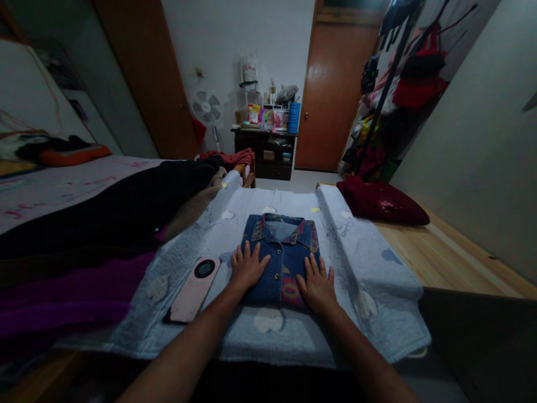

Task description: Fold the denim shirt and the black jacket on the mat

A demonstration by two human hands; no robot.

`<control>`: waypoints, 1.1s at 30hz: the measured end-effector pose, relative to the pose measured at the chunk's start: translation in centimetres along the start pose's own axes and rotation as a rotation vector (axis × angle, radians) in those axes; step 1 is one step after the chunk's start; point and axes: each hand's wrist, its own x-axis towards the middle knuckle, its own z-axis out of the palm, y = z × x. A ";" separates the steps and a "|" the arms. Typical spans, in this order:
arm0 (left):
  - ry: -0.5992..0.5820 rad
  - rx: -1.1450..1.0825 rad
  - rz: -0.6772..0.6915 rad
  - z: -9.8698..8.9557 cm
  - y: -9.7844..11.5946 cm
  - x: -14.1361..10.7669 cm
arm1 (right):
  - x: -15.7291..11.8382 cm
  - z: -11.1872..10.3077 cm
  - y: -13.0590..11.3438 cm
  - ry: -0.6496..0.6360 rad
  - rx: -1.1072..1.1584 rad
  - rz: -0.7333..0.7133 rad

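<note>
Shirt (272,284) points collar (259,228) and long axis away from me; left hand (247,270) and right hand (319,288) (spread wide) touch its sides.

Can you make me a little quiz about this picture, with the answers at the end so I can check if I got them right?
1. Fill in the gap: The left hand and the right hand both touch a folded ____ with a collar.

2. Pick one: Where is the phone?
A) Beside the right hand
B) On the person's left side of the folded thing
C) On top of the folded thing

3. True or false: As you look at the picture, the fan stands to the left of the dark cabinet.

Key: 1. denim shirt; 2. B; 3. True.
</note>
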 end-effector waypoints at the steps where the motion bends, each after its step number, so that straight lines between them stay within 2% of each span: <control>1: 0.009 -0.005 0.025 0.0 0.3 -0.9 | -0.1 -0.2 -0.3 -0.006 0.000 -0.016; 6: 0.086 -0.031 0.222 0.5 1.8 -4.5 | -0.1 -1.1 -3.0 -0.001 0.105 -0.110; 10: 0.079 -0.037 0.218 0.6 2.0 -5.2 | -0.3 -0.8 -4.2 0.008 0.128 -0.170; 17: 0.048 -0.014 0.199 -0.2 1.3 -5.0 | -0.5 -0.3 -2.6 0.005 0.124 -0.185; 24: 0.087 0.011 0.159 0.0 -0.9 -5.0 | -0.6 -0.2 -1.5 0.036 0.142 -0.152; 33: 0.113 -0.195 0.037 0.5 -4.4 -4.6 | -0.2 0.3 1.3 0.093 0.141 0.060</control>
